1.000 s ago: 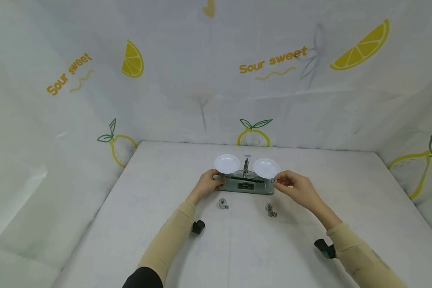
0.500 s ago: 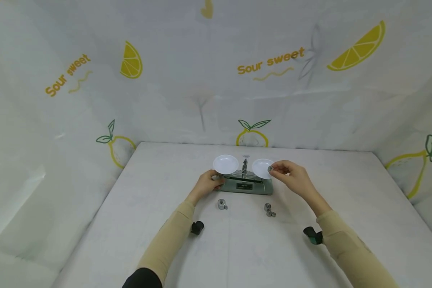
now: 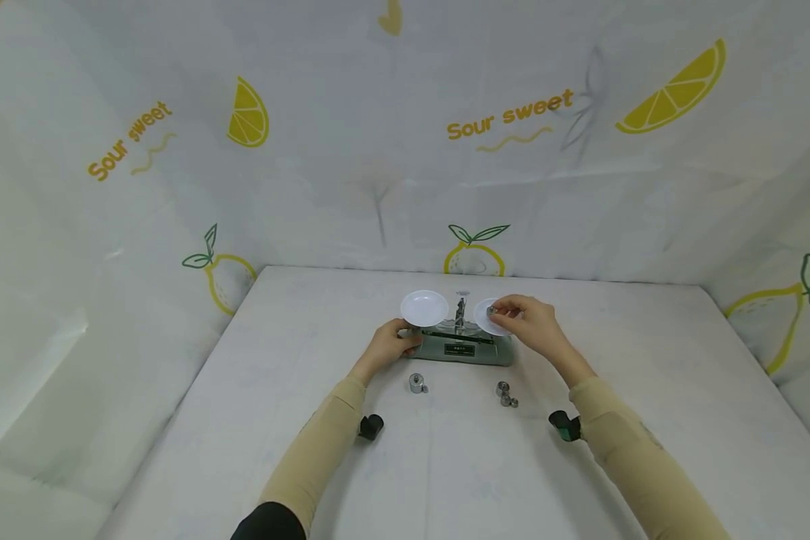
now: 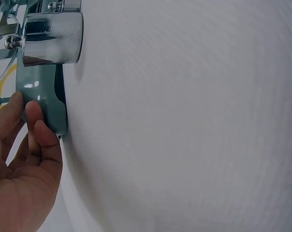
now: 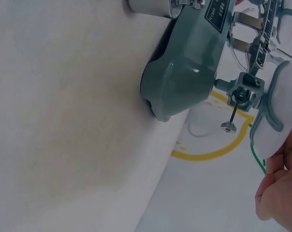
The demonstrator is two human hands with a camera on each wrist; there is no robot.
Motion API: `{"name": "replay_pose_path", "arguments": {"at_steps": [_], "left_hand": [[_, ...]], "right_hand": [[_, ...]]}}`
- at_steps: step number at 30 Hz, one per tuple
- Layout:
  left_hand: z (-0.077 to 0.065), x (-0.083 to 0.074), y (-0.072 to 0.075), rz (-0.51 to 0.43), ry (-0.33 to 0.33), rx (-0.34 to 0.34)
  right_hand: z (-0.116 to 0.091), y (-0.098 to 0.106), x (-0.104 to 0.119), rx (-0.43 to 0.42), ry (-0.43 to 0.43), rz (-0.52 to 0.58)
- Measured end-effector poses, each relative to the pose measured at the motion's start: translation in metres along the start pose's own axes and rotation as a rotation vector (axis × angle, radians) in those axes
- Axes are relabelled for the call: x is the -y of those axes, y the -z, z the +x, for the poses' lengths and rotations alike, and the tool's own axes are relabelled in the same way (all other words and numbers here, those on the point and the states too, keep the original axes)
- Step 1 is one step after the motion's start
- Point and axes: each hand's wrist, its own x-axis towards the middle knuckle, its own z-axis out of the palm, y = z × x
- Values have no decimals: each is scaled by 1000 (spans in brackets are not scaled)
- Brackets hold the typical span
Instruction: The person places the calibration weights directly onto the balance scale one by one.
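Note:
A green balance scale (image 3: 459, 349) with two white pans stands on the table. My left hand (image 3: 386, 346) grips the left end of its base, thumb and fingertips against the green metal in the left wrist view. Over the right pan (image 3: 482, 320), my right hand (image 3: 528, 322) pinches a small metal weight (image 3: 490, 310) with thumb and fingers. In the right wrist view the right hand (image 5: 284, 191) is at the pan's edge, and the weight is hidden. The left pan (image 3: 424, 308) has nothing on it.
In front of the scale, a large cylindrical weight (image 3: 415, 382) stands with a tiny one beside it. Several metal weights (image 3: 503, 390) are grouped further right. A white sheet (image 3: 324, 195) printed with lemons hangs behind the table.
My right hand has moved left and slightly up from the scale's right end, carrying the small weight over the right pan. The left hand has stayed at the base.

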Motion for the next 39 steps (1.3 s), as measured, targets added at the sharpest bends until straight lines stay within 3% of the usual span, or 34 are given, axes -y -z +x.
{"name": "replay_pose_path", "arguments": {"at_steps": [17, 39], "left_hand": [[1, 0, -1, -16, 7, 2], [2, -1, 0, -31, 14, -3]], "right_hand": [[8, -4, 2, -12, -12, -69], [-2, 3, 3, -4, 3, -29]]}}
